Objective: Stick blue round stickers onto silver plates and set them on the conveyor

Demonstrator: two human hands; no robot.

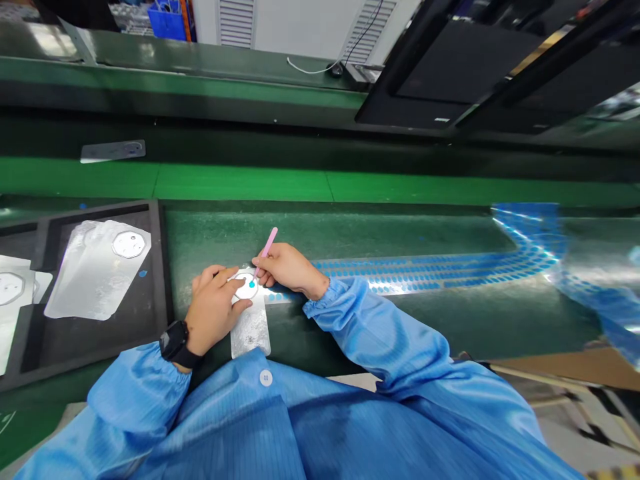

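My right hand pinches pink tweezers, their tip pointing down at a small blue round sticker. That sticker is over the white round part of a silvery flat plate in front of me. My left hand rests on the plate's upper left, fingers spread around the white round area. A long strip of blue round stickers runs from beside the plate to the right, partly under my right wrist. Whether the sticker touches the plate or hangs from the tweezers is unclear.
To the left, a black tray bears a stack of similar silvery plates, with more plates at the far left. One plate lies on the ledge behind. Black panels overhang at the upper right. Blue film bunches at the right.
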